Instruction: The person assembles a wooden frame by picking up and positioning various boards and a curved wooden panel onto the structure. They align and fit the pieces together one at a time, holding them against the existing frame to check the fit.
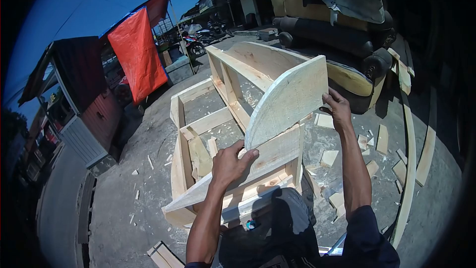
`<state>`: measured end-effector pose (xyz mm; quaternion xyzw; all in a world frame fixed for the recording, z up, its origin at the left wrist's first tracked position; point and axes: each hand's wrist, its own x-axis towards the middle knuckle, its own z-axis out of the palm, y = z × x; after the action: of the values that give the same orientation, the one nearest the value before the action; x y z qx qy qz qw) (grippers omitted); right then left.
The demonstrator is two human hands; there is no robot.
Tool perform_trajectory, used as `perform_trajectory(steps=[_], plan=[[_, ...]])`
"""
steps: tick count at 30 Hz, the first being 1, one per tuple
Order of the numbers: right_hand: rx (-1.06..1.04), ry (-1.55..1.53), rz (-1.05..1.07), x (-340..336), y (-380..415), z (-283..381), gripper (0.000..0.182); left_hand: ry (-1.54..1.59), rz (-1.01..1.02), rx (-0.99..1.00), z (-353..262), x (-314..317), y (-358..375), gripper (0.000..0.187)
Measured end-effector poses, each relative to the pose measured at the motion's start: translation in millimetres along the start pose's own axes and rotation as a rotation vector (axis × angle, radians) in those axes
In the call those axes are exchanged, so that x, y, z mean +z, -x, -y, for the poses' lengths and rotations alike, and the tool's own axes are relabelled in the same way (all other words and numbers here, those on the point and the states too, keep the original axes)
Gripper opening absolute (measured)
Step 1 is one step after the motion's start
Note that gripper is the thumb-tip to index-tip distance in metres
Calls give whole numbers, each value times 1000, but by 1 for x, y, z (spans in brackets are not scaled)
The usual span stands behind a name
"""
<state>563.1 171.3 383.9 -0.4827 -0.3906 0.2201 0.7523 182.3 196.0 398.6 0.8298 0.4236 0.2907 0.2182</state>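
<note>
A pale wooden panel [290, 97] with one rounded edge stands tilted upright over a wooden frame [225, 111]. At the panel's right edge my right hand [338, 109] is closed, thumb and fingers pinching the wood. My left hand [230, 163] is closed around the panel's lower left corner, its thumb stretched along a wide board [272, 164] of the frame. Some left fingers are hidden behind the wood. The frame is built of planks with cross pieces, and a curved board [267, 59] forms its far side.
Wood offcuts [329, 158] litter the concrete to the right, beside long curved strips [409, 168]. A dark sofa [322, 34] with cloth on it stands behind the frame. On the left are a stall [84, 114] and an orange tarp [138, 57]; motorcycles [203, 35] are parked farther back.
</note>
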Motion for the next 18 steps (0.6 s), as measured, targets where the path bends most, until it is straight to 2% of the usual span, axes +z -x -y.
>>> perform_trajectory(steps=[4,7,9,12,18], plan=[[15,-61,10,2,3,0,51,-23,43,-78,-3,-4,0,49],[11,-63,25,7,9,2,51,44,16,-58,12,1,0,44],[2,-62,31,12,10,4,52,247,-45,24,34,5,0,38],[18,-19,94,18,15,1,51,314,-13,-24,39,-3,6,37],[-43,12,56,35,28,4,49,379,-67,-54,42,-10,16,30]])
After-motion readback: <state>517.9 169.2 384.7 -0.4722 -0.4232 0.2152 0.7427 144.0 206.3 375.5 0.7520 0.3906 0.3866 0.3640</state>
